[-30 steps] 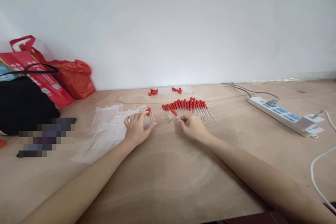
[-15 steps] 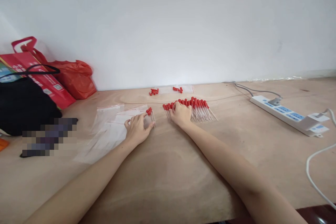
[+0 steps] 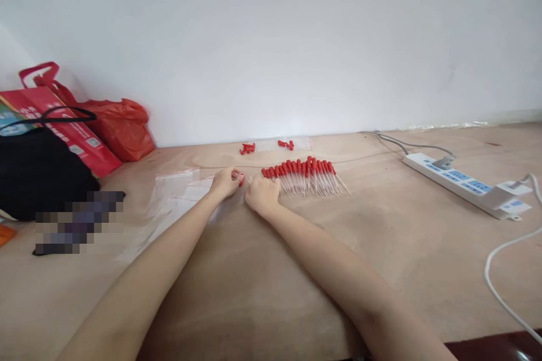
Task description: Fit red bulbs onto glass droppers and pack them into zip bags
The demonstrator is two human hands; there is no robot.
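Observation:
A row of several clear droppers with red rubber bulbs (image 3: 313, 172) lies on the wooden table. At the row's left end is my right hand (image 3: 262, 194), its fingers curled together; what they hold, if anything, is hidden. Just left of it, my left hand (image 3: 227, 182) is closed with a red bulb (image 3: 241, 180) at its fingertips. Under and beside my left forearm are clear plastic zip bags (image 3: 173, 194). Behind the hands, small groups of loose red bulbs (image 3: 248, 148) lie by another clear bag (image 3: 300, 143) near the wall.
A white power strip (image 3: 457, 183) with plugs and cables lies on the right. Red bags (image 3: 122, 130) and a black bag (image 3: 42, 172) stand at the left, with a pixelated dark object (image 3: 80, 223) before them. The wall (image 3: 271, 51) bounds the table behind.
My right hand has moved left from the dropper row toward my left hand. My left hand has shifted slightly up and right, and its fingers have drawn together around the bulb.

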